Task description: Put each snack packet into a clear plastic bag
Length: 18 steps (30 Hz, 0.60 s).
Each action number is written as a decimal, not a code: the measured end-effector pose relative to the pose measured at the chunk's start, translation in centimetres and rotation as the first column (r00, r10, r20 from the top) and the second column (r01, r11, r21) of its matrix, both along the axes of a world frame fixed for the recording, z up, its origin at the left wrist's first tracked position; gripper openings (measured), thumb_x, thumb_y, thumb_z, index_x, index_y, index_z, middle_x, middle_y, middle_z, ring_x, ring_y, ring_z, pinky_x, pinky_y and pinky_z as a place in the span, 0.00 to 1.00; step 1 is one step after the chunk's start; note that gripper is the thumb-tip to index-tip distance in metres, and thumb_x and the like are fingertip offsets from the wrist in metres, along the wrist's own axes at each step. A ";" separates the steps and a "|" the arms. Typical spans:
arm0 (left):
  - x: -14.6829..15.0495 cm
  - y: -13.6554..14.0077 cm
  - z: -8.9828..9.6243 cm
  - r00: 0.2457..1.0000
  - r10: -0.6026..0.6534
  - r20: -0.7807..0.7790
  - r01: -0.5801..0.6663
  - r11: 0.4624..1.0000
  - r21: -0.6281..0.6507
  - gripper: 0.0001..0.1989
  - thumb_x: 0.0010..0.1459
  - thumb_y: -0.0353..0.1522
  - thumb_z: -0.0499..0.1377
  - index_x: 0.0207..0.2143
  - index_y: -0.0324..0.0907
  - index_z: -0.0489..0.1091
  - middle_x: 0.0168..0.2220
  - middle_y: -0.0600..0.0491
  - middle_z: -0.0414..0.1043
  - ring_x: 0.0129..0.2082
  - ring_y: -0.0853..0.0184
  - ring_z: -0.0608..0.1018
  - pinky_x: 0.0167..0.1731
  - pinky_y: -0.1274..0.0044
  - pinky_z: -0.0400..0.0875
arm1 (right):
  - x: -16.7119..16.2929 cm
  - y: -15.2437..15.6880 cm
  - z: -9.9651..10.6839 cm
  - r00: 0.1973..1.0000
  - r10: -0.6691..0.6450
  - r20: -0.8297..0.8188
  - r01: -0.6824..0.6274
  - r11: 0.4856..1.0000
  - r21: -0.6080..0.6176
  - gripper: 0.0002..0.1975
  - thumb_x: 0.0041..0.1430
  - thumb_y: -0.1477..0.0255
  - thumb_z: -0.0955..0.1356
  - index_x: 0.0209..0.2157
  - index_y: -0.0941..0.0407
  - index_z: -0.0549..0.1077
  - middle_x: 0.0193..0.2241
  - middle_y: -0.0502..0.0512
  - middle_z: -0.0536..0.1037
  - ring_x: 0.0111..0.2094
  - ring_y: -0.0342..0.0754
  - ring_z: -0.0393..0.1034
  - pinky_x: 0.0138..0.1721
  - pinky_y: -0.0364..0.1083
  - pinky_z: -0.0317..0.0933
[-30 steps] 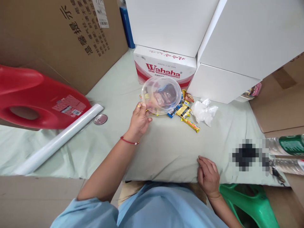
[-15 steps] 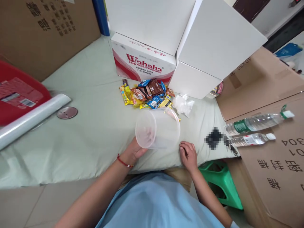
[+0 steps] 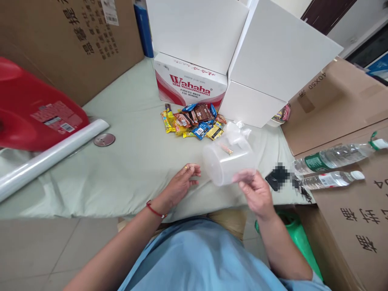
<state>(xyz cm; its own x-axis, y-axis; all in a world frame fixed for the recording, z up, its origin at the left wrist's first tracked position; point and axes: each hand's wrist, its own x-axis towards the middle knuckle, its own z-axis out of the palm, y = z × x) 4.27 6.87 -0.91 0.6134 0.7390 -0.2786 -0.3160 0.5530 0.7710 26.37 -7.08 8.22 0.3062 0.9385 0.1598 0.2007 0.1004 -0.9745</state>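
Note:
A translucent plastic tub (image 3: pixel 216 163) lies on its side above the cloth, slightly blurred. My right hand (image 3: pixel 257 194) grips its lower right edge, thumb and fingers pinching the wall. To the left of the tub, my left hand (image 3: pixel 182 182) is apart from it, fingers loosely bent and spread with nothing in them. Just behind the tub is a pile of wrapped snacks (image 3: pixel 198 117) in yellow, blue, brown and red packets. A crumpled clear plastic bag (image 3: pixel 238 131) rests behind the tub's right side. One small wrapped snack (image 3: pixel 226 148) shows at the tub's upper side.
A Wahaba-style printed water carton, reading Wahaha (image 3: pixel 190 85), and white boxes (image 3: pixel 257 52) stand at the back. Left are a red jug (image 3: pixel 39 109), a plastic roll (image 3: pixel 57 157) and a round disc (image 3: pixel 104 140). Right lie two water bottles (image 3: pixel 339 157) on cardboard (image 3: pixel 342 210).
My left hand has let go of the tub. My right hand has risen from the table edge and taken hold of it, and the tub has shifted right. The view has turned slightly.

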 end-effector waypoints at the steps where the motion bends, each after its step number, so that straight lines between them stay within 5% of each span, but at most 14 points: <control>1: -0.4 0.3 0.3 1.000 -0.007 -0.022 0.007 1.000 0.006 0.22 0.56 0.51 0.71 0.42 0.44 0.78 0.43 0.50 0.75 0.43 0.64 0.75 0.40 0.76 0.74 | 2.3 0.4 0.4 0.987 -0.060 0.148 0.061 0.998 -0.001 0.11 0.68 0.66 0.71 0.50 0.49 0.77 0.44 0.55 0.84 0.47 0.54 0.77 0.54 0.54 0.69; 5: -1.4 2.1 1.1 0.999 -0.012 -0.051 0.014 0.999 0.041 0.23 0.56 0.52 0.71 0.40 0.42 0.78 0.41 0.51 0.74 0.42 0.66 0.75 0.39 0.77 0.72 | 12.6 3.2 -0.1 0.640 -0.292 0.710 0.389 0.921 0.028 0.13 0.63 0.74 0.65 0.45 0.52 0.79 0.46 0.58 0.83 0.56 0.58 0.70 0.62 0.59 0.62; 9: -1.5 4.0 0.6 0.999 -0.046 -0.001 0.046 0.998 0.051 0.22 0.58 0.50 0.71 0.39 0.41 0.77 0.40 0.51 0.75 0.39 0.67 0.75 0.38 0.77 0.71 | 20.3 7.2 -2.7 0.389 -0.217 0.895 0.644 0.759 -0.096 0.16 0.56 0.80 0.63 0.40 0.54 0.79 0.42 0.59 0.84 0.58 0.59 0.67 0.62 0.58 0.58; 13: -1.9 5.6 -1.0 0.997 -0.045 0.064 0.047 0.999 -0.026 0.20 0.56 0.46 0.73 0.39 0.40 0.78 0.38 0.51 0.76 0.38 0.68 0.77 0.39 0.76 0.74 | 23.6 11.9 -4.8 0.344 -0.143 0.928 0.711 0.685 -0.158 0.14 0.52 0.80 0.64 0.36 0.54 0.79 0.37 0.60 0.83 0.54 0.60 0.68 0.60 0.59 0.58; 18: -2.4 6.1 -2.3 0.990 -0.021 0.139 0.035 0.994 -0.101 0.16 0.56 0.41 0.74 0.39 0.40 0.78 0.38 0.51 0.78 0.37 0.68 0.78 0.41 0.76 0.76 | 24.8 18.1 -5.5 0.360 -0.107 0.927 0.653 0.739 -0.169 0.13 0.55 0.77 0.64 0.39 0.55 0.79 0.40 0.61 0.82 0.52 0.57 0.70 0.59 0.55 0.61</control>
